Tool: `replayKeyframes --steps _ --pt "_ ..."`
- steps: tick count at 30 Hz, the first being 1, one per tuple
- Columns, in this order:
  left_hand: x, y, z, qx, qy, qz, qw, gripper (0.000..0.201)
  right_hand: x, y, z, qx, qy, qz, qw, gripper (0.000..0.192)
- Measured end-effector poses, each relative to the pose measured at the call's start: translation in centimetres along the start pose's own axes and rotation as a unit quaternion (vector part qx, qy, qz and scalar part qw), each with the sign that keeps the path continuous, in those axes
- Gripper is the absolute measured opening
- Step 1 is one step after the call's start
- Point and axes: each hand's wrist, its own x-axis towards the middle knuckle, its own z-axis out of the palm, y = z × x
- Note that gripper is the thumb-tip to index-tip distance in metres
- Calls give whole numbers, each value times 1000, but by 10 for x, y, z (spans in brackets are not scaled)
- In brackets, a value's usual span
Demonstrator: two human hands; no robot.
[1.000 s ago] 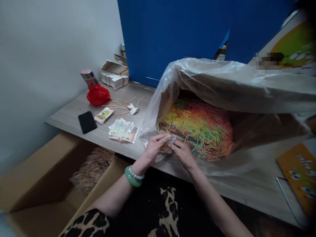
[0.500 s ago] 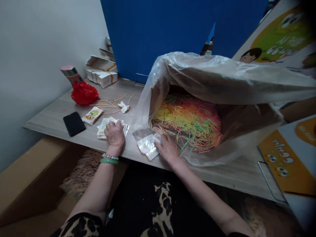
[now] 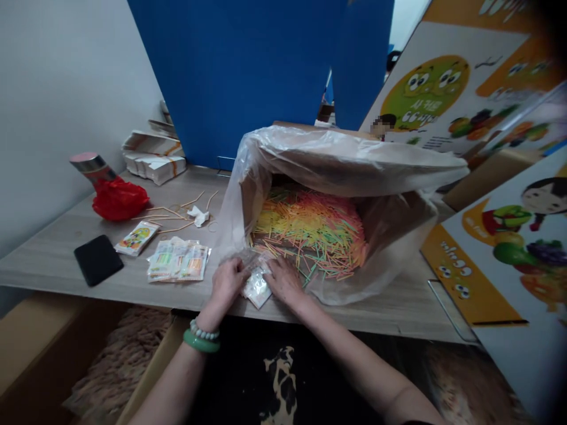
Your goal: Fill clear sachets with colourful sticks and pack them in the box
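Note:
Small clear printed packets [image 3: 257,288] lie at the table's front edge, against the plastic-lined box. My left hand [image 3: 227,287] grips their left side with its fingers bent in. From the right, my right hand [image 3: 287,283] has its fingers curled onto the same packets. The fingertips of both hands are partly hidden by glossy film. Left of my hands, a spread of similar packets [image 3: 179,260] with pale green and orange contents rests untouched. Just beyond my hands, thin pink, yellow and green sticks [image 3: 314,227] fill the bottom of the tilted box with its clear liner [image 3: 305,141].
On the left are a black phone [image 3: 98,260], a small printed card box [image 3: 137,238], a red bag [image 3: 119,198] around a cup, and loose tan sticks [image 3: 172,218]. White folded cartons [image 3: 153,159] stand behind. Printed boxes [image 3: 500,248] crowd the right; an open carton [image 3: 44,348] sits below.
My left hand has left the packet spread and moved right to the packets under my right hand. The view has shifted, showing more of the boxes on the right.

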Motion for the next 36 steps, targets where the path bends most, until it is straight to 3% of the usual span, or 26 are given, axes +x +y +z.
replayKeyframes --steps 6,10,12,15,17,19,24,27,30,33,36 --pt "-2 -9 -10 -33 42 39 998 29 13 19 -15 77 14 -61 995 25" --pt "2 -11 -19 -212 121 26 969 30 63 15 -38 -9 73 -56 996 29" --pt "5 -9 -21 -351 117 -16 929 30 96 4 -44 -65 77 -57 993 31" --pt "4 -5 -21 -539 38 -87 837 31 138 -16 -41 -93 64 -43 993 36" --pt "0 -4 -21 -605 -13 -120 787 33 157 -25 -35 -94 58 -28 994 36" --pt "-4 -3 -22 -637 -47 -142 756 36 167 -29 -29 -94 54 -16 994 36" --pt "-11 0 -29 -664 -73 -146 729 50 169 -21 -30 -89 30 -6 996 34" --pt "-10 6 -28 -677 -85 -135 718 42 160 -14 -39 -85 28 -1 996 33" --pt "-9 17 -24 -683 -103 -130 712 30 146 -7 -52 -90 54 -8 994 36" --pt "-8 29 -21 -686 -101 -122 710 35 128 5 -63 -75 120 -11 990 38" --pt "-9 35 -18 -684 -106 -101 715 40 104 28 -62 53 154 29 986 31"
